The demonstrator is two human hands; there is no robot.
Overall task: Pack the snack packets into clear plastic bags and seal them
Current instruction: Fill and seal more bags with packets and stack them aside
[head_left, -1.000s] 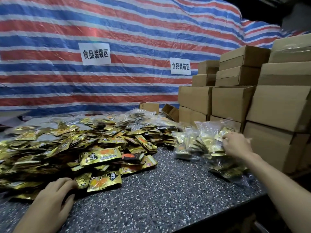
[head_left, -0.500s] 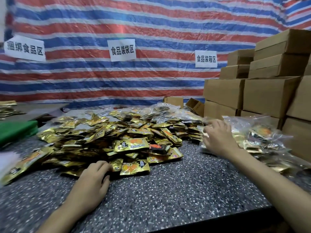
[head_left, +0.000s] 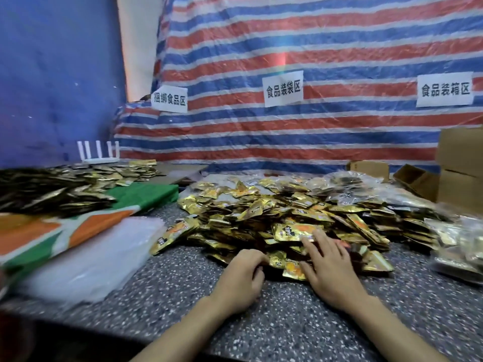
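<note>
A big heap of gold snack packets covers the middle of the speckled table. My left hand sits at the heap's near edge with its fingers curled against a packet; whether it grips that packet is not visible. My right hand lies flat with spread fingers on packets at the front of the heap. A stack of empty clear plastic bags lies at the left. Filled clear bags lie at the right edge.
A green, orange and white cloth lies left, with a second pile of packets and a white rack behind it. Cardboard boxes stand at the right. A striped tarp with paper signs closes the back.
My right hand left the filled bags at the right and came onto the heap beside my left hand. The view swung left, bringing the empty bags and cloth into sight.
</note>
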